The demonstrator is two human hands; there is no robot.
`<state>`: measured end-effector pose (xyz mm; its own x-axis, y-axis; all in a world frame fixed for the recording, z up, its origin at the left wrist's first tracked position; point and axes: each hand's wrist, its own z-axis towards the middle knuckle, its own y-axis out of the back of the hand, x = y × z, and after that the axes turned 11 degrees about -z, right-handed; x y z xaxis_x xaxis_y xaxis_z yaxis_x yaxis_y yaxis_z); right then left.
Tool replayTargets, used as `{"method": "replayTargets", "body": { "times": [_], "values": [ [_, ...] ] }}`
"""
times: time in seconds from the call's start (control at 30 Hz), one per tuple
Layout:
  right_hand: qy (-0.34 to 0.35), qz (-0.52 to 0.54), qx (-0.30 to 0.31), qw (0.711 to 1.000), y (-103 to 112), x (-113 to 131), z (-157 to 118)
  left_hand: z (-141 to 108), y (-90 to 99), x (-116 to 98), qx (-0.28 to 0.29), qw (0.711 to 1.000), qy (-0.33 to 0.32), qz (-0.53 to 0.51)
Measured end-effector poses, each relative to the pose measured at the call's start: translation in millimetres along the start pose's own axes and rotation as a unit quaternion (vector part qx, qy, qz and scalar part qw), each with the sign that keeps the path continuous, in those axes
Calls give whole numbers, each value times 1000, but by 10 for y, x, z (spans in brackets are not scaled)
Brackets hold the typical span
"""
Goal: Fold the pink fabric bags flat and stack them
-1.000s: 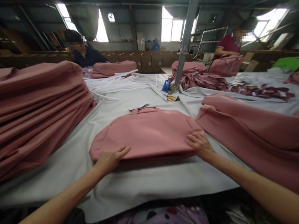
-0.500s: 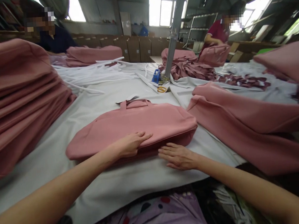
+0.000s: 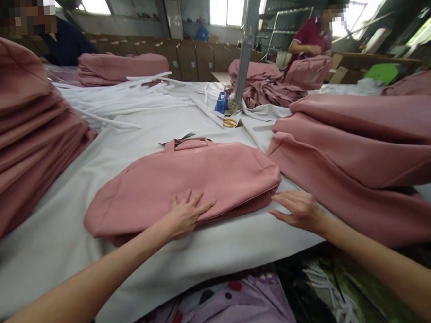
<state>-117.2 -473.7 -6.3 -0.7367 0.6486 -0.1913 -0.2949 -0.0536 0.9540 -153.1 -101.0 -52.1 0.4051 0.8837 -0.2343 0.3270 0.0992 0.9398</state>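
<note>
The pink fabric bag lies flat on the white-covered bench. The left hand presses it, fingers spread, unclenched; the right hand hovers open beside. Smoothing seems in hand; another press seems needed.

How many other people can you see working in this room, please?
2. One person in a dark top is at the far upper left, and one person in a maroon shirt is at the far upper right. Others may be out of view.
</note>
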Motion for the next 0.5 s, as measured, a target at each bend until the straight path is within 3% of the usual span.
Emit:
{"method": "replayTargets", "body": {
  "times": [0.07, 0.17, 0.3, 0.4, 0.5],
  "values": [
    [85, -20, -83, 993, 219, -92, 245, -21, 58, -27, 6, 1000, -3, -6],
    [179, -49, -105, 977, 262, -352, 722, -29, 122, -37, 14, 1000, -10, -9],
    [184, -38, -28, 982, -232, -540, 1077, -33, 55, 21, 17, 1000, -9, -9],
    [99, -58, 38, 993, -745, -430, 909, -59, -84, 37, -16, 1000, -8, -8],
    [22, -91, 38, 995, -1089, -265, 637, -63, -171, 31, -47, 999, -7, -12]
  ]
}}
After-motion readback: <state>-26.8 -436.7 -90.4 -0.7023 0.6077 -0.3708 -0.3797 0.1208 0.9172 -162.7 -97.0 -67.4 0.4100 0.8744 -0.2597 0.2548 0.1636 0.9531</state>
